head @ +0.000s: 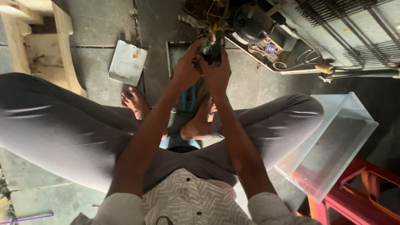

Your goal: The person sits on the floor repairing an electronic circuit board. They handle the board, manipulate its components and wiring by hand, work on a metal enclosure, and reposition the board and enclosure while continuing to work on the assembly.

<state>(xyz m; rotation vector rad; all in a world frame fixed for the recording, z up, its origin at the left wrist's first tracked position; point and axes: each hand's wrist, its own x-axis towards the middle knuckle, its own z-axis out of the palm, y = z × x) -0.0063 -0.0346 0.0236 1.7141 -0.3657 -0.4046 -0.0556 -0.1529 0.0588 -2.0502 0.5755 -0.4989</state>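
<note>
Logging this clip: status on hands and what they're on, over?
Left hand and right hand both gripping small dark wired part. Black round compressor just beyond. Clear plastic bin off right.

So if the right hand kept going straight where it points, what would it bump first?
Probably the tangle of wires just past the dark part both hands grip; the right hand points up-frame toward it. Depth is hard to judge.

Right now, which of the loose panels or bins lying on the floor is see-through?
The clear plastic bin at the right, leaning against the red stool. The flat metal panel at the upper left is opaque grey.
</note>
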